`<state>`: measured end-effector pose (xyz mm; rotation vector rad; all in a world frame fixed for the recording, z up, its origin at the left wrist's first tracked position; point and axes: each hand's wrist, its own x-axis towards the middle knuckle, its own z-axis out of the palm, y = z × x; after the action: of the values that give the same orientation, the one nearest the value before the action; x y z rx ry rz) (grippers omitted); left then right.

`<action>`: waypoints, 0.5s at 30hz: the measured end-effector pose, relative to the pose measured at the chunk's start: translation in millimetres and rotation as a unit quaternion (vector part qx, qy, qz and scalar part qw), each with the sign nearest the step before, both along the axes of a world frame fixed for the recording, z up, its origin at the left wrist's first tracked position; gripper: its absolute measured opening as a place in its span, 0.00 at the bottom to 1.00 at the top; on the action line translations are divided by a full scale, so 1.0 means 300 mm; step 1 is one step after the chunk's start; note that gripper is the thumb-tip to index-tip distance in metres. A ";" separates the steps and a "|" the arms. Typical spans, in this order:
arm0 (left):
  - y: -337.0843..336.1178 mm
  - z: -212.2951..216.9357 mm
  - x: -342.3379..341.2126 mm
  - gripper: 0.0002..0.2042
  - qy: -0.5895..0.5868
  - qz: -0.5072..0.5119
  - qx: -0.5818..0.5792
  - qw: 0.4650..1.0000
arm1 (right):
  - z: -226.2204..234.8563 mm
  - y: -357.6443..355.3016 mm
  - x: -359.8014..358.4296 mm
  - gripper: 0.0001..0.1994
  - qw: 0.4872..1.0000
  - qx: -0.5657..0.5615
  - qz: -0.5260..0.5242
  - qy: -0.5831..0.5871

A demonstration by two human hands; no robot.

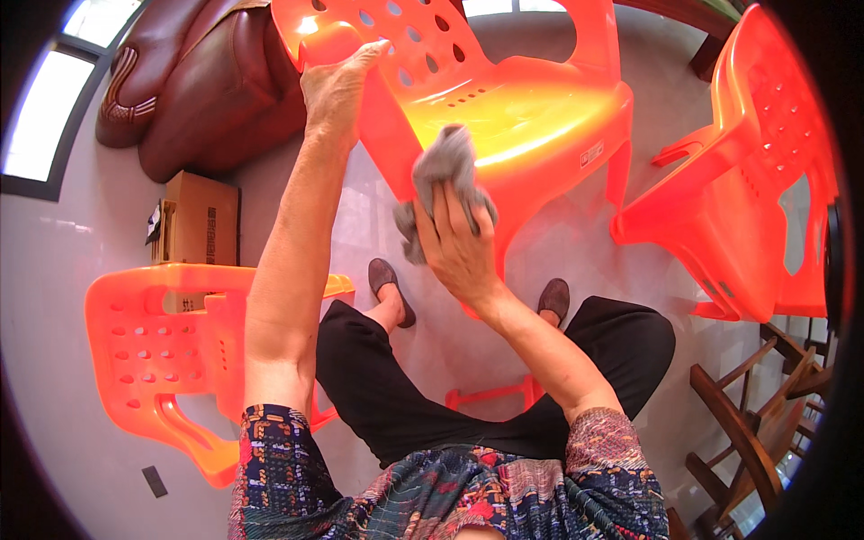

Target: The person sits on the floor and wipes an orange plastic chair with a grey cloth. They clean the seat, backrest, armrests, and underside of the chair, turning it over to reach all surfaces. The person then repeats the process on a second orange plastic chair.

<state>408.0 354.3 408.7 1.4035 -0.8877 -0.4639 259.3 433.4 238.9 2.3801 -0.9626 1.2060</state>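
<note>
In front of me stands an orange plastic armchair [558, 153] with drop-shaped holes in its backrest. My left hand [335, 101] is closed round its left armrest; the thumb lies along the inner side, and the other fingers are mostly hidden. A crumpled grey cloth [447, 166] is in my right hand [457, 243], bunched under the fingers. The cloth lies against the front left part of the chair, by the seat's front edge. Bright light makes the seat look yellow.
More orange plastic chairs stand at the left [144, 346] and right [765, 180]. A brown leather sofa [216, 99] is at the back left, with a cardboard box [202, 220] before it. Dark wooden furniture [738, 432] sits at the lower right. My feet rest on the grey floor.
</note>
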 end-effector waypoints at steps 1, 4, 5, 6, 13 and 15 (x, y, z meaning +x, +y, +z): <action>-0.005 -0.003 0.001 0.08 0.004 -0.003 0.003 1.000 | -0.073 0.035 -0.034 0.18 1.000 0.003 -0.001 0.030; -0.019 -0.014 0.006 0.09 0.007 -0.011 0.021 1.000 | -0.296 0.149 -0.140 0.19 0.995 0.032 0.013 0.093; -0.024 -0.016 0.010 0.10 0.001 -0.012 0.030 0.999 | -0.381 0.193 -0.173 0.19 0.993 0.054 0.027 0.098; -0.025 -0.011 0.018 0.11 -0.007 -0.011 0.040 0.999 | -0.435 0.227 -0.201 0.19 0.991 0.075 0.043 0.100; -0.052 -0.033 0.008 0.10 -0.009 -0.022 0.002 1.000 | -0.431 0.196 -0.269 0.12 0.971 0.126 0.135 0.155; -0.060 -0.045 0.011 0.10 -0.023 -0.034 -0.012 0.999 | -0.331 0.120 -0.222 0.11 0.988 0.058 0.118 0.085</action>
<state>411.2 336.4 395.1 1.3712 -0.9782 -0.4721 192.6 469.3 139.5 2.6994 -0.7321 1.0249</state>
